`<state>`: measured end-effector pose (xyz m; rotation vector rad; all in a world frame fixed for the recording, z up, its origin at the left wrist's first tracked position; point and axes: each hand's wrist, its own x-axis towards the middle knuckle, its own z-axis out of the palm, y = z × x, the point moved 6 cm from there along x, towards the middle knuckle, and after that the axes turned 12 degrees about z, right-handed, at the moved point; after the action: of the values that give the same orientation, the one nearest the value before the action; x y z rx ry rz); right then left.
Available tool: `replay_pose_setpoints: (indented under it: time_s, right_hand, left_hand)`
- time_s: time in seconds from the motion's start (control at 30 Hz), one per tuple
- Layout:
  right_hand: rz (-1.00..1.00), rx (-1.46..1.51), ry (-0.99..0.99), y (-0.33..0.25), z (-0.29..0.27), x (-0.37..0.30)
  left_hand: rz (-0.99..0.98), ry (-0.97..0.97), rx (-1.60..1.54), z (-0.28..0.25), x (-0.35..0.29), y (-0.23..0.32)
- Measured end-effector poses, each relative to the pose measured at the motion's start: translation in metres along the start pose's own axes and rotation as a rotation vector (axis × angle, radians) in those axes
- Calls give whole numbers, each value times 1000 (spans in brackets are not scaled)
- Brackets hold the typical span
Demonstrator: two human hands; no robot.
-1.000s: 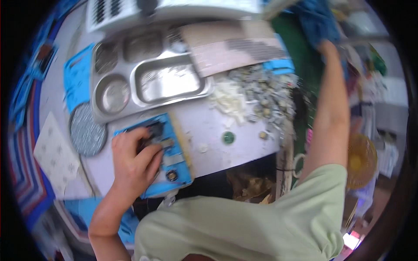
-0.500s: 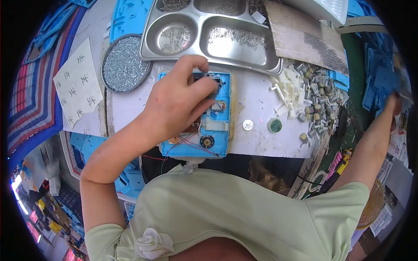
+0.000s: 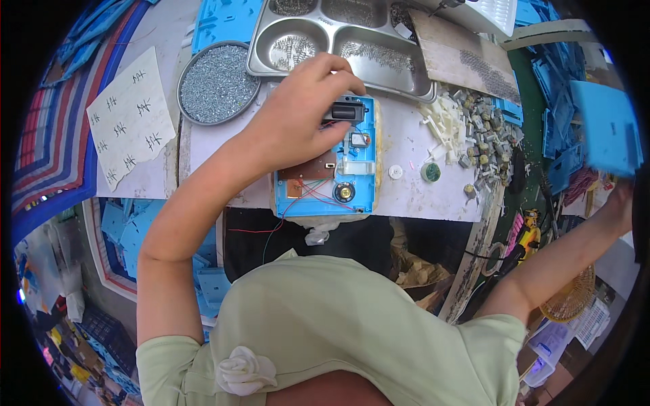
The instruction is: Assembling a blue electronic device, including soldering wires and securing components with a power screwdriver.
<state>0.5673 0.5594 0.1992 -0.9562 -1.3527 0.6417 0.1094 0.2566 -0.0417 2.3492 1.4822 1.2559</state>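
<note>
A light blue plastic housing (image 3: 362, 184) lies open on the bench in front of me. Inside it are a brown circuit board (image 3: 313, 166), a small round speaker (image 3: 344, 192), a white motor-like part (image 3: 359, 140) and thin red and green wires. My left hand (image 3: 301, 111) curls over the housing's upper left, thumb and fingers closed about a black rectangular part (image 3: 347, 111); the exact grip is partly hidden. Far out to the right, my right hand (image 3: 619, 203) holds a blue plastic panel (image 3: 607, 128) up by its lower edge. The panel is slightly blurred.
Behind the housing stand a steel compartment tray (image 3: 332, 30) of small metal pieces and a round dish of screws (image 3: 218, 82). Small motors (image 3: 484, 135) and white plastic pieces (image 3: 443, 122) are heaped on the right. Blue panels (image 3: 560, 115) are stacked beyond the bench edge.
My right hand has lifted a blue panel from the stack at right. My left hand remains on the housing, its thumb slightly lower on the black part. The whole view has shifted.
</note>
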Motion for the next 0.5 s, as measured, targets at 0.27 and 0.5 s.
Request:
replay_pose_setpoints:
  time_s: [0.27,0.5]
  right_hand:
    - [553,305,-653,39,229,-294]
    - [619,-36,-967,37,223,-379]
  left_hand:
    - [-690,156,-1129,-19,-20,14]
    - [-806,351,-787,-26,-60,6]
